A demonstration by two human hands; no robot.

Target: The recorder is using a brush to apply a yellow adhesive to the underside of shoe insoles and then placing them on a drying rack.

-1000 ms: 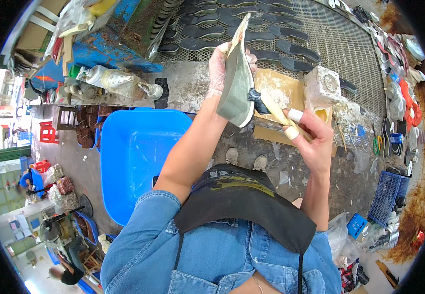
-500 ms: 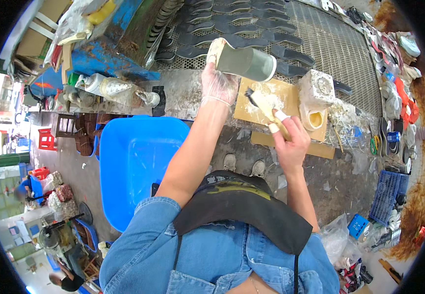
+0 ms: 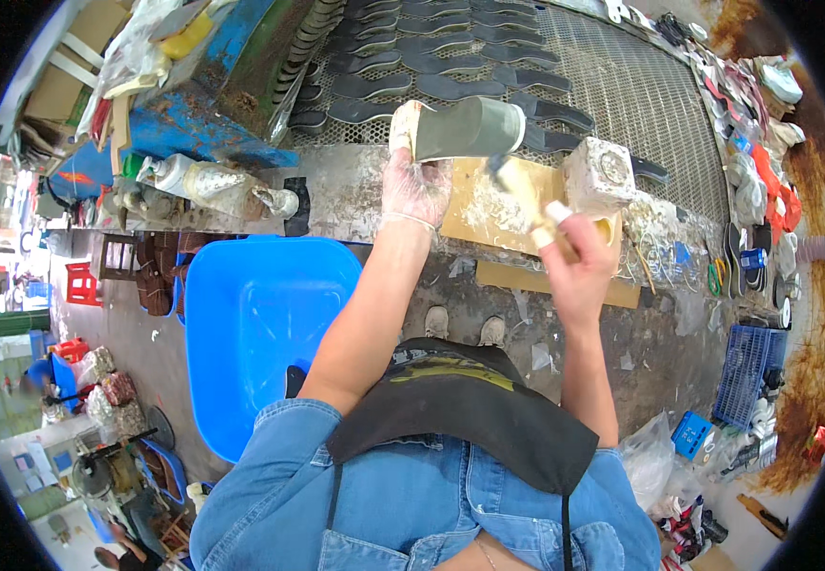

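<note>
My left hand (image 3: 416, 190), in a thin clear glove, is closed around a shoe sole (image 3: 470, 128) with a grey-green face and cream edges. The sole is held up over the near edge of the workbench. In my right hand (image 3: 576, 262), with white wraps on some fingertips, is a brush (image 3: 524, 197) with a pale handle, smeared by motion. Its dark bristles are just below the sole's right end; whether they touch it I cannot tell. Under the brush lies a glue-spattered board (image 3: 479, 205). A crusted white container (image 3: 599, 176) with a yellowish opening stands beside it.
Rows of dark soles (image 3: 451, 62) lie on a metal mesh (image 3: 612, 81) beyond the bench. Left of my arm is a blue tub (image 3: 270, 324). Coated bottles (image 3: 208, 183) lie at the bench's left, and scissors (image 3: 715, 274) at its right.
The brush has swung up toward the sole, and my right hand has shifted slightly right. My left hand has lowered the sole a little and levelled it.
</note>
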